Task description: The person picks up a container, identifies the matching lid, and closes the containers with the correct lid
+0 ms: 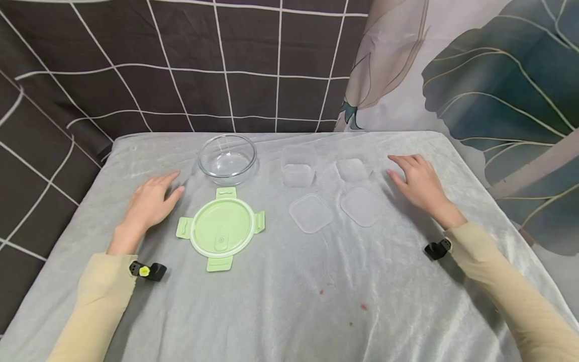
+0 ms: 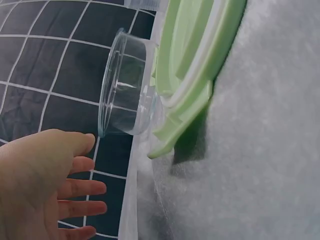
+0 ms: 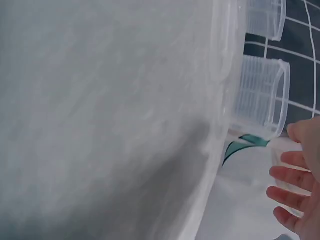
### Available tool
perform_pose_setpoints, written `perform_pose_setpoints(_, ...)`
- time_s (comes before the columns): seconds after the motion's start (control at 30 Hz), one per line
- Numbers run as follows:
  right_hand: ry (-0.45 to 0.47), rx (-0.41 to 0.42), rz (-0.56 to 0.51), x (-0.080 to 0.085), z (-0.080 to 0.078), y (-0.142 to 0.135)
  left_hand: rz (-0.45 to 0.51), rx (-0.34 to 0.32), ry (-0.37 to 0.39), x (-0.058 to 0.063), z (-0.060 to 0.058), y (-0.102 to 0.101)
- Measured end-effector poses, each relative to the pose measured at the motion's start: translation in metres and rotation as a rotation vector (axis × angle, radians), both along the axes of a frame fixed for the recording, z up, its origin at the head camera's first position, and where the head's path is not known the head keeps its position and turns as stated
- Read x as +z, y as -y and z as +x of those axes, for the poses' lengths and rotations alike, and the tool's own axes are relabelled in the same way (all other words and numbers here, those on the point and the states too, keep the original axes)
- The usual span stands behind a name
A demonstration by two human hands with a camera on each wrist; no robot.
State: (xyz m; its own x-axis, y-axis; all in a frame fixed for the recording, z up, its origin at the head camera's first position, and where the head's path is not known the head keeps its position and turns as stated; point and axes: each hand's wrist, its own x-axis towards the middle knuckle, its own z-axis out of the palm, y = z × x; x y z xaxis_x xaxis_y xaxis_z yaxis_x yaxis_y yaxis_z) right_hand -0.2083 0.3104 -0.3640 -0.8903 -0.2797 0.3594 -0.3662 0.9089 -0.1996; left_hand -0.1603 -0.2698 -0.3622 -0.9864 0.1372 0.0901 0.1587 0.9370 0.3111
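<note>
My left hand (image 1: 151, 202) holds nothing, its fingers relaxed, left of a round clear glass bowl (image 1: 227, 160) and a green lid (image 1: 222, 227). The lid lies in front of the bowl with its four-sided clips folded outward. On the other side, my right hand (image 1: 418, 183) also holds nothing, fingers loosely extended, to the right of two clear plastic containers. One container (image 1: 298, 167) stands nearer the middle; the other container (image 1: 353, 170) is closer to my right hand. Two translucent square lids, a left one (image 1: 311, 213) and a right one (image 1: 361, 206), lie flat before them.
A grey velvety cloth (image 1: 289, 301) covers the table, with a few small reddish marks (image 1: 364, 306) near the front. Behind the far edge hangs a dark curtain with a white grid (image 1: 253, 95). A leaf-patterned curtain (image 1: 497, 120) hangs at the right.
</note>
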Motion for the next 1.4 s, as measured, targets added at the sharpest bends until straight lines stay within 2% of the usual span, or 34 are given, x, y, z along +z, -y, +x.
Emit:
perform_pose_setpoints(0.13,-0.087,-0.006,-0.035,0.005,0.000,0.011,0.033,0.040,0.009,0.002,0.001,-0.002)
perform_pose_setpoints(0.3,-0.180,0.027,-0.064,0.012,0.001,0.027,0.072,0.098,0.005,0.006,0.003,-0.005)
perform_pose_setpoints(0.53,-0.243,0.127,-0.092,0.021,0.007,0.053,0.088,0.140,0.007,0.009,0.007,-0.010)
perform_pose_setpoints(0.63,-0.253,0.161,-0.096,0.023,0.009,0.066,0.098,0.168,0.030,0.012,0.009,-0.012)
perform_pose_setpoints(0.8,-0.236,0.201,-0.096,0.029,0.011,0.085,0.139,0.217,0.097,0.017,0.012,-0.016)
perform_pose_setpoints(0.97,-0.201,0.267,-0.108,0.034,0.009,0.106,0.178,0.229,0.128,0.024,0.015,-0.019)
perform_pose_setpoints(1.2,-0.136,0.347,-0.164,0.035,0.006,0.136,0.219,0.184,0.121,0.027,0.019,-0.021)
perform_pose_setpoints(1.4,-0.037,0.375,-0.205,0.031,0.006,0.160,0.257,0.148,0.108,0.025,0.020,-0.024)
